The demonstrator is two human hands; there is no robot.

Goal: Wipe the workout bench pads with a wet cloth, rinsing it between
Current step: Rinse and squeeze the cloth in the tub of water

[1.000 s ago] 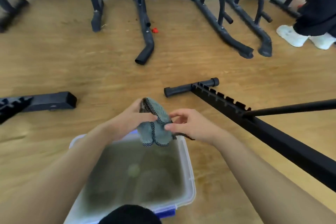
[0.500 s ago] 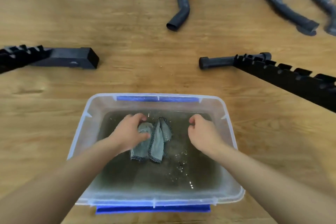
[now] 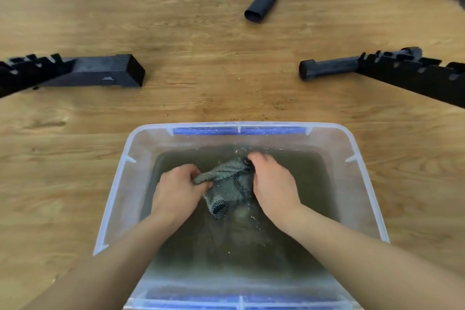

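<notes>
Rinsing stage under way. Grey cloth [image 3: 227, 191] with a chequered border lies in a clear plastic tub [image 3: 130, 184] of murky, greenish-brown water [image 3: 309, 181], and the tub stands on a wooden floor [image 3: 214, 58].

Hands: the left hand [image 3: 176, 192] grips one end of the cloth, fingers and thumb curled around a twisted roll of it. The right hand [image 3: 273, 184] is curled over the other end. Its fingertips are hidden behind the fabric, but it appears to hold the cloth, not merely rest on it. Neither hand is spread.

Position: the cloth spans the gap between the two hands and touches both. Taken from the cloth's middle, the left hand sits at 9 o'clock and the right hand at 3 o'clock. A loose corner trails towards 6 o'clock into the water. Cloth and hands occupy the half of the tub towards 12 o'clock.

Assessment: the twist between the hands suggests scrubbing or wringing.
- The cloth should be opened and worked under the surface so dirt leaves the folds.
- It should then be wrung firmly and low over the tub, so run-off falls inside the rim and not on the floor.
- The water looks heavily soiled and may leave residue on the cloth; fresh water would be advisable.

Surroundings: one black frame section [image 3: 95, 74] lies on the floor at 10 o'clock of the tub and a notched frame rail [image 3: 407, 75] at 2 o'clock, both well apart from it.
</notes>
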